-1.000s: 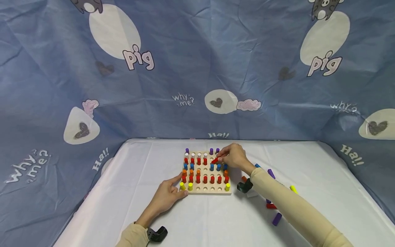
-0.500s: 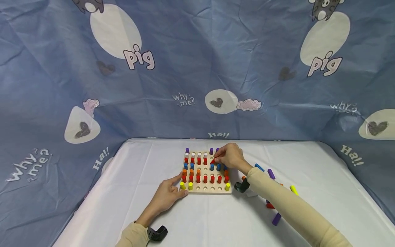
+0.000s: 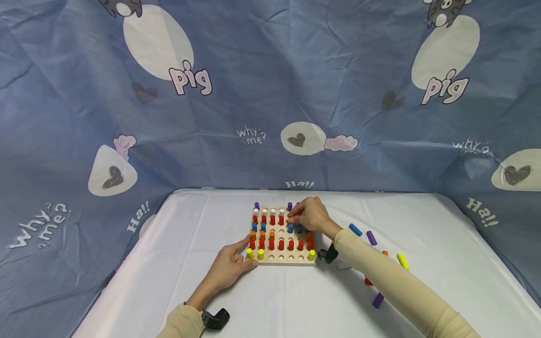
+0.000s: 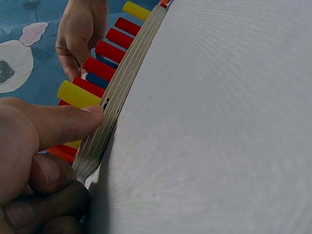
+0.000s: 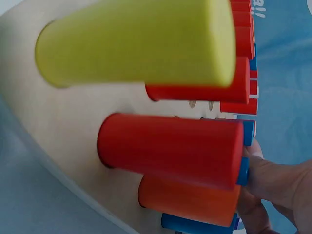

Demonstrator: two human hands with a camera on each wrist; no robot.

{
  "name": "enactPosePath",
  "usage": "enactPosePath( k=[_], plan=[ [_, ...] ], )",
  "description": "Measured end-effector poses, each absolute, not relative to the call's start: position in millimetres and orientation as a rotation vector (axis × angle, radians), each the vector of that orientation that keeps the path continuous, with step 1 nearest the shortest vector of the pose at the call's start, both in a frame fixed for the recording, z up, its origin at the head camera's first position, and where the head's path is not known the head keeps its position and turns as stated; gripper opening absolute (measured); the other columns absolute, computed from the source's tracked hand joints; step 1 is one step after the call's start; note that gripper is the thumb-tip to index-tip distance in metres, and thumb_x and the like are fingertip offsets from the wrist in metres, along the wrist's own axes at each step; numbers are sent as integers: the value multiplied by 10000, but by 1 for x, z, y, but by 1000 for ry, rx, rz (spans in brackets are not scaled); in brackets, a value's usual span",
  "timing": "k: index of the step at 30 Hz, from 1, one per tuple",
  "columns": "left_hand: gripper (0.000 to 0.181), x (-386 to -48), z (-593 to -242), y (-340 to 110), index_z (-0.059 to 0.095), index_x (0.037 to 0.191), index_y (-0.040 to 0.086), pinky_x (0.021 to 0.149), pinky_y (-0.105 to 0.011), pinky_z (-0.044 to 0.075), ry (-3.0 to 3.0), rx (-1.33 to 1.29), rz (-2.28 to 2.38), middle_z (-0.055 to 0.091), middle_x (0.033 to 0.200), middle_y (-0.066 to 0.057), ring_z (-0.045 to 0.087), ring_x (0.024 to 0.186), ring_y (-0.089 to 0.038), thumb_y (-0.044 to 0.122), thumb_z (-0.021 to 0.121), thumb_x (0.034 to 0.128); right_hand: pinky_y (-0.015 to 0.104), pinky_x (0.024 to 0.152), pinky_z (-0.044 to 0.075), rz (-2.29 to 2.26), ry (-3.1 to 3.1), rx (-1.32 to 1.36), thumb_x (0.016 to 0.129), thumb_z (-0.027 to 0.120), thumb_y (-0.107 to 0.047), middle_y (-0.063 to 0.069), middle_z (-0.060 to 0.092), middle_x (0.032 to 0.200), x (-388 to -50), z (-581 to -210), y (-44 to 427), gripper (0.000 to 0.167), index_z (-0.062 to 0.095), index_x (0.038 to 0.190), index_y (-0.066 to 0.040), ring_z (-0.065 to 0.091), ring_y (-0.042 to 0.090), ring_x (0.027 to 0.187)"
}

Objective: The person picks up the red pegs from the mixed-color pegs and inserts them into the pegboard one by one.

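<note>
A wooden pegboard (image 3: 287,264) stands on the white-covered table, with colored pegs upright in rows of holes. Yellow pegs (image 3: 260,255) are in the front row, with red, orange, blue, white and purple ones behind. My left hand (image 3: 228,267) holds the near left corner; in the left wrist view its thumb (image 4: 68,124) presses the layered edge. Over the board's right rear part, my right hand (image 3: 312,215) pinches a red peg, mostly hidden by the fingers. The right wrist view shows that hand (image 5: 278,185) beyond large near pegs, close to blue ones.
Loose pegs lie right of the board: a blue one (image 3: 355,229), purple ones (image 3: 371,237), a yellow one (image 3: 403,260), an orange one (image 3: 385,253) and a red one (image 3: 368,282). My right forearm (image 3: 393,281) crosses above some. Patterned blue cloth (image 3: 236,94) hangs behind.
My right hand has shifted slightly left over the board, and the red peg that showed tilted in its fingers is now mostly hidden. The left hand has stayed at the corner.
</note>
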State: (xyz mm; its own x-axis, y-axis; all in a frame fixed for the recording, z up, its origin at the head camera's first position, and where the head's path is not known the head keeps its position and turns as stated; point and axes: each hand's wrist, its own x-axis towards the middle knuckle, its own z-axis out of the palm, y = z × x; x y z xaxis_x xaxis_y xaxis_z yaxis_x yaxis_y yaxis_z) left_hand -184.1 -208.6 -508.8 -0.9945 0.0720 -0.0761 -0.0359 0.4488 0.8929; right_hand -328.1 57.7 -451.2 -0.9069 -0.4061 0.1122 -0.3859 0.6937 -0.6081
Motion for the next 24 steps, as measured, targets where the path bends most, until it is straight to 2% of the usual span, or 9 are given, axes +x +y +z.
enactPosePath(
  k=[7,12,14,19,22,24],
  plan=[
    [817,-185,-507,-206,460,1592,26,424,-204,249,2595,35,1575,397,490,76,305,429,-63,201,848,895,492,1063,420,-979,2861,-680,892,872,-220,-26,825,931,-327,-446,62,47,882,921,-185,641,174,884],
    [815,-185,-506,-207,454,1599,44,422,-204,261,2600,14,1555,408,493,72,312,421,-70,210,843,902,400,871,507,-1051,2799,-712,914,849,-186,26,827,1032,-325,-439,75,114,874,1015,-140,713,195,939],
    [813,-184,-506,-207,451,1603,50,423,-205,264,2594,16,1554,411,492,72,314,419,-69,212,839,907,376,803,527,-1083,2782,-737,905,856,-174,45,827,1019,-323,-437,86,129,870,1017,-112,740,208,925],
    [820,-183,-507,-208,455,1599,46,422,-208,261,2591,13,1561,416,489,71,318,423,-70,210,848,899,416,872,561,-1061,2771,-783,864,889,-160,16,822,889,-314,-436,121,132,868,972,-86,753,216,922],
    [828,-184,-507,-208,455,1597,37,422,-211,258,2592,15,1568,416,487,66,319,427,-82,203,855,891,356,782,534,-1024,2772,-791,859,887,-138,10,818,876,-306,-439,143,107,865,947,-83,703,174,821],
    [831,-184,-508,-208,452,1597,33,423,-211,257,2589,20,1572,413,487,68,320,431,-84,202,855,890,302,739,469,-995,2789,-783,856,890,-141,1,816,881,-300,-442,158,86,864,924,-97,644,128,785]
  ],
)
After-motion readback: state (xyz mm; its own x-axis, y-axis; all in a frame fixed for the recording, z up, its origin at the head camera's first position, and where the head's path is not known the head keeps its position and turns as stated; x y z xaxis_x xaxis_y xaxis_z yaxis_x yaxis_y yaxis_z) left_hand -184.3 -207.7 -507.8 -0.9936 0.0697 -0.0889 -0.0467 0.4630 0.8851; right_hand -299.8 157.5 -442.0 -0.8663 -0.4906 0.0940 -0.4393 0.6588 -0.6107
